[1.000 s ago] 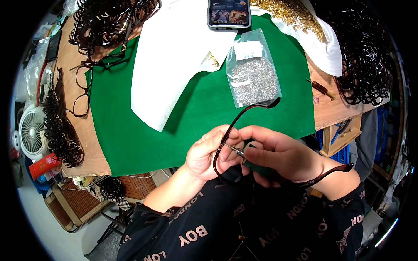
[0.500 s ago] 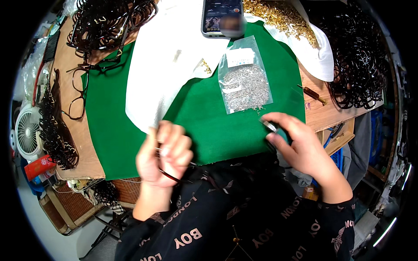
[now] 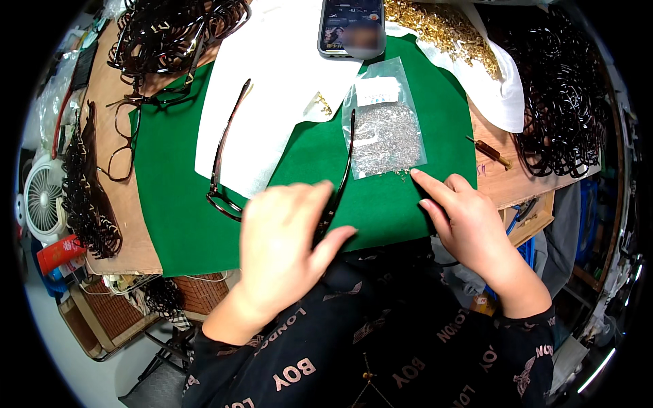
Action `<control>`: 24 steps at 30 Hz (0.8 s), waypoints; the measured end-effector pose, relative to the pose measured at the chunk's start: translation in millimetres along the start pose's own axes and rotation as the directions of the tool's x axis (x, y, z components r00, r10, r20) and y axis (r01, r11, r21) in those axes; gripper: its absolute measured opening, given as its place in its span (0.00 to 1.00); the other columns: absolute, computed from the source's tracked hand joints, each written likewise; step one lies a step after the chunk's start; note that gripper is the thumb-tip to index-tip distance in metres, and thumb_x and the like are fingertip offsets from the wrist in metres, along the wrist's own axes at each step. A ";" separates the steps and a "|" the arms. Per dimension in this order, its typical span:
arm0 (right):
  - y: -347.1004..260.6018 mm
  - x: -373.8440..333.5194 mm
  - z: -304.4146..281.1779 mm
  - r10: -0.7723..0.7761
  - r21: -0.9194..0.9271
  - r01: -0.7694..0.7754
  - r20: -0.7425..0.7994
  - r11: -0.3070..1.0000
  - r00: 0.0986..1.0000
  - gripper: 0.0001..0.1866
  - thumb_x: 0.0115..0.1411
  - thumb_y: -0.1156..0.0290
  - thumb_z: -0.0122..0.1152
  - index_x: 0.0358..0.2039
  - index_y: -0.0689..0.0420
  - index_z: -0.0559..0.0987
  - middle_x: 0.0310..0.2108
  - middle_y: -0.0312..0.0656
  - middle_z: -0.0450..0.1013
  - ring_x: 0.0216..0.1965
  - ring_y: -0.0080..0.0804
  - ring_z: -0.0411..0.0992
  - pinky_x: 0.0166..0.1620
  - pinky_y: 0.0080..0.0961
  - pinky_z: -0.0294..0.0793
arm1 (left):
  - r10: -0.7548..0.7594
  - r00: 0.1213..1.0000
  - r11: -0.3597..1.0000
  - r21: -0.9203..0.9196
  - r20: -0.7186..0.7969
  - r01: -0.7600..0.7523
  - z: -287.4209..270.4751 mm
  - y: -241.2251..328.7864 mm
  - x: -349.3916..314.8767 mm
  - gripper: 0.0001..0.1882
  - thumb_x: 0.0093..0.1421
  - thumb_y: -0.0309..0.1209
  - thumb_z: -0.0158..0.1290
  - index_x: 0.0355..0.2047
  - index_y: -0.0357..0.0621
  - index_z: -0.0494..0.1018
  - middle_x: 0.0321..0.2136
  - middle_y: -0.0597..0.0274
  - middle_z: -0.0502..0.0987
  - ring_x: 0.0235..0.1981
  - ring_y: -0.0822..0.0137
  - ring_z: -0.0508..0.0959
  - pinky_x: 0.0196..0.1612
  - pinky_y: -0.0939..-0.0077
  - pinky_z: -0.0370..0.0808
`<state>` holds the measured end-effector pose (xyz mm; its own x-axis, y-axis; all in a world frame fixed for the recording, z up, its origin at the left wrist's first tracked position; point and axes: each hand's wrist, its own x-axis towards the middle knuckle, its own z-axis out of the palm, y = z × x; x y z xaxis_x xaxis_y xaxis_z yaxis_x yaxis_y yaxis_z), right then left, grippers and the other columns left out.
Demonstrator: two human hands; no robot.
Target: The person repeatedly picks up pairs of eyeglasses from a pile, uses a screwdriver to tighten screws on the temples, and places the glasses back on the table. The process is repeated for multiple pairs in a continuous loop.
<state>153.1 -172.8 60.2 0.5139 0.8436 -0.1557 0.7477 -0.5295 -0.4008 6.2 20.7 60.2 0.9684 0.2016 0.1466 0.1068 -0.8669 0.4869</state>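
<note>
A dark brown eyeglass frame (image 3: 215,178) lies across the white sheet and green cloth, its two temples spread and pointing away from me. My left hand (image 3: 282,234) covers the middle of its front, back of the hand up and thumb out to the side; one temple runs between thumb and fingers. My right hand (image 3: 469,221) reaches its index fingertip to tiny loose screws (image 3: 403,175) below a clear plastic bag (image 3: 388,139) full of small silvery screws. Its thumb is apart, its other fingers are curled under, and a slim dark piece shows beneath the palm.
A phone (image 3: 352,27) sits at the back on the white sheet (image 3: 265,61). Gold-coloured small parts (image 3: 449,34) are heaped on white cloth. Piles of dark eyeglass frames (image 3: 160,41) and dark frame parts (image 3: 558,102) flank the bench. A screwdriver (image 3: 491,152) lies right.
My left hand has turned over and moved right, bringing the eyeglass frame onto the cloth with its temples spread. My right index finger has come to the loose screws; the metal-tipped tool is hidden now.
</note>
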 end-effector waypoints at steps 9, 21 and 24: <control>-2.2 -2.4 5.3 0.022 -0.043 -0.025 -0.055 0.999 0.998 0.18 0.53 0.72 0.57 0.47 0.53 0.72 0.23 0.47 0.65 0.21 0.45 0.70 0.24 0.34 0.71 | 0.079 0.875 0.876 -0.386 -0.478 -0.290 -40.4 -14.0 -20.6 0.10 0.53 0.32 0.54 0.32 0.40 0.72 0.15 0.69 0.67 0.19 0.69 0.66 0.30 0.73 0.64; -41.5 28.8 -7.2 -0.274 0.685 -0.725 0.712 0.070 0.646 0.17 0.63 0.68 0.43 0.52 0.53 0.64 0.22 0.34 0.65 0.12 0.17 0.63 0.12 0.11 0.57 | -0.055 0.966 -0.800 -0.590 0.251 0.108 67.0 -25.3 -18.5 0.17 0.60 0.36 0.45 0.42 0.35 0.68 0.14 0.68 0.64 0.21 0.74 0.62 0.30 0.78 0.61; -52.3 36.7 -3.9 -0.285 0.691 -0.721 0.703 0.052 0.652 0.16 0.63 0.67 0.43 0.51 0.54 0.65 0.21 0.32 0.65 0.12 0.17 0.63 0.13 0.11 0.57 | -0.093 0.920 -0.774 -0.609 0.381 0.174 65.0 -27.8 -23.2 0.16 0.61 0.35 0.45 0.42 0.35 0.69 0.15 0.67 0.66 0.22 0.73 0.66 0.33 0.76 0.66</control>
<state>134.5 -114.6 79.0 -0.1737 0.7639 -0.6215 -0.6225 -0.5742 -0.5318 -4.6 10.5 -12.7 0.9667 0.0923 -0.2386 -0.0510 0.9835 0.1736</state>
